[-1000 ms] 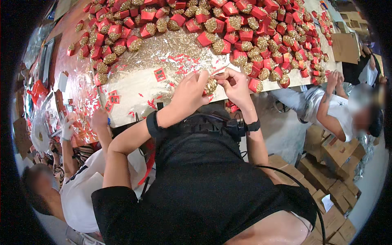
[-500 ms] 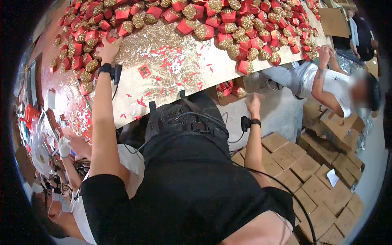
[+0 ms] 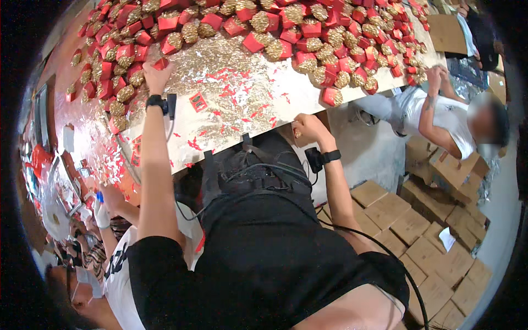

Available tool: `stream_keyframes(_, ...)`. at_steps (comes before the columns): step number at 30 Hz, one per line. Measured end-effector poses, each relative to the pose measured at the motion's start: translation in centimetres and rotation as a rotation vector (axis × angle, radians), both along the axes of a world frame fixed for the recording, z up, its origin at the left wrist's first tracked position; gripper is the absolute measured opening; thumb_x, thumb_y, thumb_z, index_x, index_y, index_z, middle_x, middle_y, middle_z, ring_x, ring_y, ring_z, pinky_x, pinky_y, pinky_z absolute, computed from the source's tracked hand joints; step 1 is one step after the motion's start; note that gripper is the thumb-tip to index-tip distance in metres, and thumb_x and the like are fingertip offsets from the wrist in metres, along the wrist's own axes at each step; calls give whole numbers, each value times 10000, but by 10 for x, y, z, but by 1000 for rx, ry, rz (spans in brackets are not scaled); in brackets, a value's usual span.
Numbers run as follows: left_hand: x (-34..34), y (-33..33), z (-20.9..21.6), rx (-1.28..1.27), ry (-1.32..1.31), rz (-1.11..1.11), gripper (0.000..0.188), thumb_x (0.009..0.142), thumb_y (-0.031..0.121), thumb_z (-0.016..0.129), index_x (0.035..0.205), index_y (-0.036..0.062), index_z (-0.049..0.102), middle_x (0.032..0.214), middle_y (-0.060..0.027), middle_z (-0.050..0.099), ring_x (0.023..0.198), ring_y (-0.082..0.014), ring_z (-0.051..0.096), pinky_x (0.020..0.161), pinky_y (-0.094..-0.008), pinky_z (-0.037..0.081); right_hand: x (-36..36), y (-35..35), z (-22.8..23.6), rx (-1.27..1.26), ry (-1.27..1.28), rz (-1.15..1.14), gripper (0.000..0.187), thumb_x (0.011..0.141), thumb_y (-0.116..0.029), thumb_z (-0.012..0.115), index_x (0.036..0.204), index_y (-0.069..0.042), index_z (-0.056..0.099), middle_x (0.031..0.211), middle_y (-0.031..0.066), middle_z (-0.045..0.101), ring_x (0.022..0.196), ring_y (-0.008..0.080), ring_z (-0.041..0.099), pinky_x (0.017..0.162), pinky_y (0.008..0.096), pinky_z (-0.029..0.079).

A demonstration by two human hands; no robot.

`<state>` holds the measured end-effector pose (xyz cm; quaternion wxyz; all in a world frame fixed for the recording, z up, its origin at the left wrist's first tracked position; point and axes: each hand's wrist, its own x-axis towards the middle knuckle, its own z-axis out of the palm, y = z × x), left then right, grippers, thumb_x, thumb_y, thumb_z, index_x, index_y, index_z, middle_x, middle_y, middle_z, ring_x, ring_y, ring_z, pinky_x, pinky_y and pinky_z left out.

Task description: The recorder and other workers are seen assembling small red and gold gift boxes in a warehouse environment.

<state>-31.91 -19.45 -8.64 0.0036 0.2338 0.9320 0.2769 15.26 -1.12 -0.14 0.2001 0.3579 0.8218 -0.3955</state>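
My left hand is at the left front of a heap of ornaments, its fingers closed on a red ornament. The ornaments around it have angular red bases and rough, glittery gold tops. My right hand is curled low at the table's front edge, over a cardboard box that it mostly hides. A bit of gold shows beside its fingertips; I cannot tell whether it is held. A single ornament lies at the table edge above this hand.
Red scraps and gold glitter litter the table, with a small red-and-green card among them. Stacked cartons stand at the lower right. One co-worker is at the right, another at the lower left.
My left hand has shifted slightly right and down, closing from spread fingers onto a red ornament. My right hand has swung left and up to the table edge, over the box.
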Motion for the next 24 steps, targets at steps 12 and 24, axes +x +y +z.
stream_keyframes(12, 176, -92, 93, 2047, -1587, 580, 530, 701, 285, 675, 1113, 5, 493, 1071, -148, 467, 1011, -297, 418, 728, -336, 423, -226, -87, -47, 288, 847, 522, 155, 736, -110, 508, 853, -61, 598, 854, 124, 570, 801, 307, 558, 688, 372, 478)
stream_keyframes(24, 177, -60, 106, 1059, -1447, 402, 459, 782, 118, 512, 1186, -69, 404, 1197, -194, 471, 1108, -361, 458, 820, -421, 461, -231, -84, -84, 434, 776, 487, 107, 711, -71, 516, 750, -5, 590, 905, 150, 560, 882, 280, 564, 706, 378, 471)
